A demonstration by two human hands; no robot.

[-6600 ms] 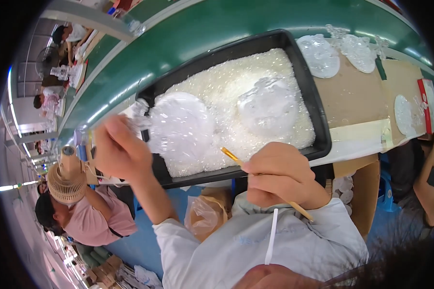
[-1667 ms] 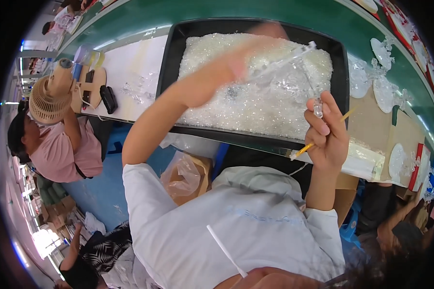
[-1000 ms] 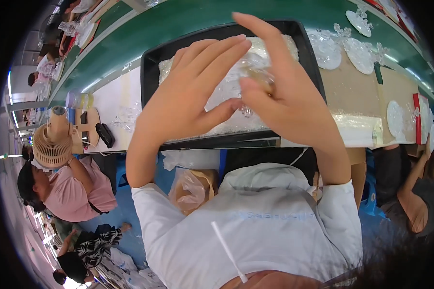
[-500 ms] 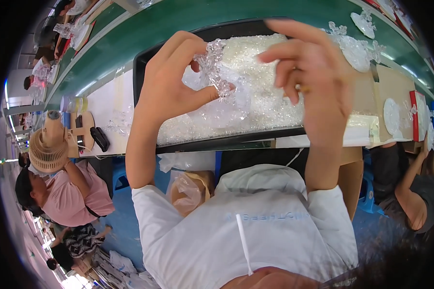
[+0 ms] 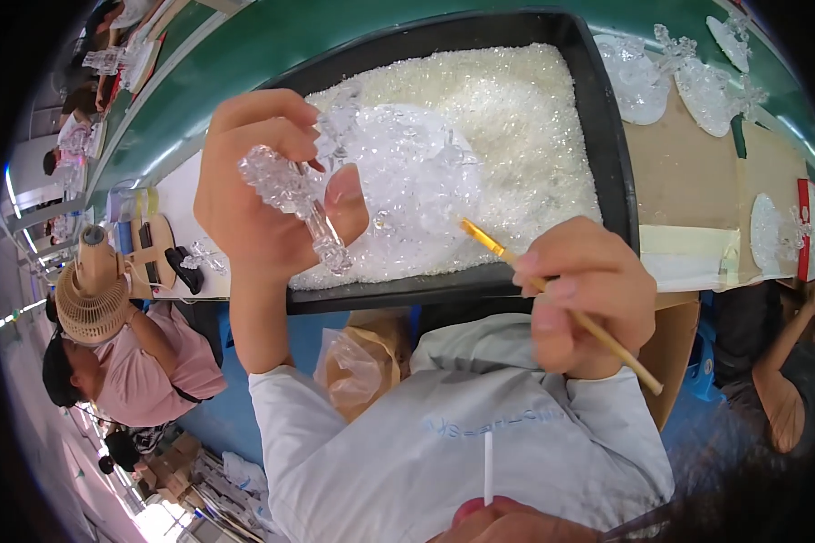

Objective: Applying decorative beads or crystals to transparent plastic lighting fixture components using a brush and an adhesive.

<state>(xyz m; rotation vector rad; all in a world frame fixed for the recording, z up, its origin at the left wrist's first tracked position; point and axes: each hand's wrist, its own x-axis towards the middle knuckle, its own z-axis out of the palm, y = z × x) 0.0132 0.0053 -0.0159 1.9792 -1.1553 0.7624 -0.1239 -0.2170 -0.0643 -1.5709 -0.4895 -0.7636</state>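
My left hand [image 5: 263, 185] is closed around a clear, crystal-like figurine [image 5: 285, 185], which stands out in front of the palm between fingers and thumb. Beside those fingers, a round whitish translucent disc [image 5: 407, 185] bearing clear sculpted pieces lies over the glittering granules; I cannot tell whether the figurine is joined to it. In my right hand [image 5: 593, 290] is a thin paintbrush [image 5: 611, 348], its brass-coloured end pointing at the disc's near right side. Both hands are over the near part of a black tray [image 5: 611, 118] filled with clear, sparkling granules [image 5: 525, 136].
Several discs with clear figures [image 5: 702, 95] stand on the cardboard-covered bench [image 5: 688, 185] to the right. A beige fan [image 5: 91, 290] and a black object [image 5: 186, 271] are at the left. Co-workers sit on both sides. A plastic-lined bag [image 5: 353, 366] is below the bench edge.
My right hand, blurred and raised over the tray before, has come down toward me and the paintbrush shows plainly. My left hand has turned and shifted left with the figurine. The head view has shifted.
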